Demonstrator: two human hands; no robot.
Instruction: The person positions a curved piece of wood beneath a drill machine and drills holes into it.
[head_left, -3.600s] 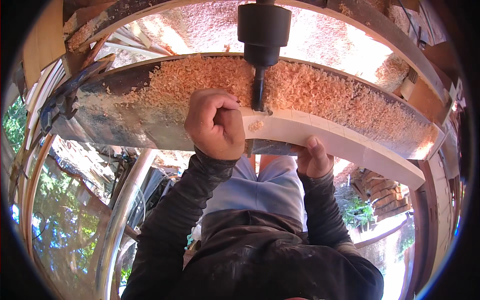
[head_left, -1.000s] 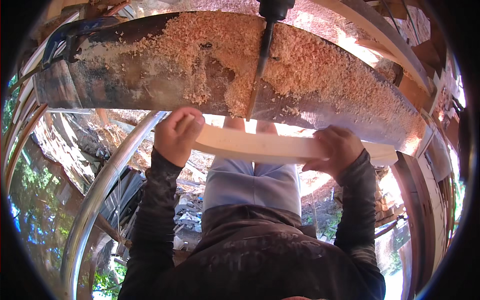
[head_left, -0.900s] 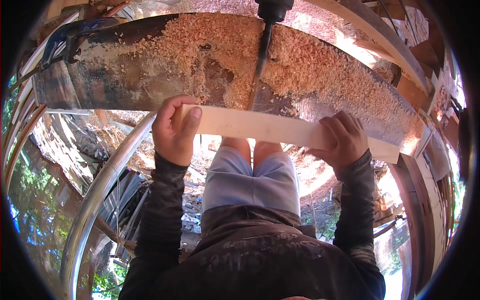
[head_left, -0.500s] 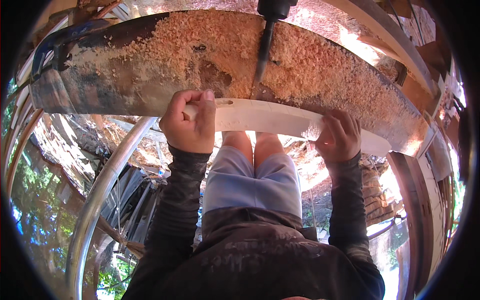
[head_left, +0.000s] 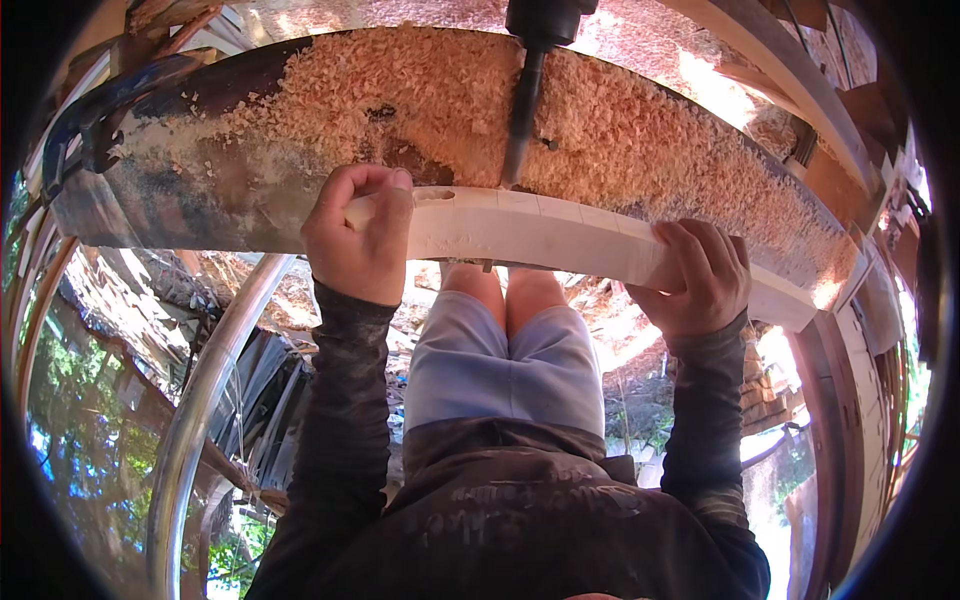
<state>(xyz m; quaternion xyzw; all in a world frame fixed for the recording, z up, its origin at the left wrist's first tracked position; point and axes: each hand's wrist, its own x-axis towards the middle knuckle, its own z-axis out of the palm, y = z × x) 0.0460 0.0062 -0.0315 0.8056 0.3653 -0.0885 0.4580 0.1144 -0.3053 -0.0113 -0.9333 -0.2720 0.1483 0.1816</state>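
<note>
A long, pale piece of wood (head_left: pixel 530 228) lies along the near edge of a dark machine table (head_left: pixel 215 215). My left hand (head_left: pixel 362 240) is closed around its left end, thumb on top, beside a short oval slot (head_left: pixel 436 195) cut in the wood. Toward the right end, my right hand (head_left: pixel 705 275) grips it with the fingers over the upper side. Thin cross lines mark the wood's upper face. A dark drill bit (head_left: pixel 520 130) comes down from a black chuck (head_left: pixel 548 18), its tip close to the far edge of the wood; whether they touch I cannot tell.
Wood shavings (head_left: pixel 640 140) cover much of the table. A curved-looking metal pipe (head_left: pixel 205 400) stands at the left. Boards (head_left: pixel 835 400) rise on the right, and scrap wood (head_left: pixel 255 400) is piled below left. A blue-black bracket (head_left: pixel 85 125) sits at the table's left end.
My left hand has shifted slightly left and my right hand to the right. The wood has turned a little, showing its upper and near faces, and its right end sits lower in view.
</note>
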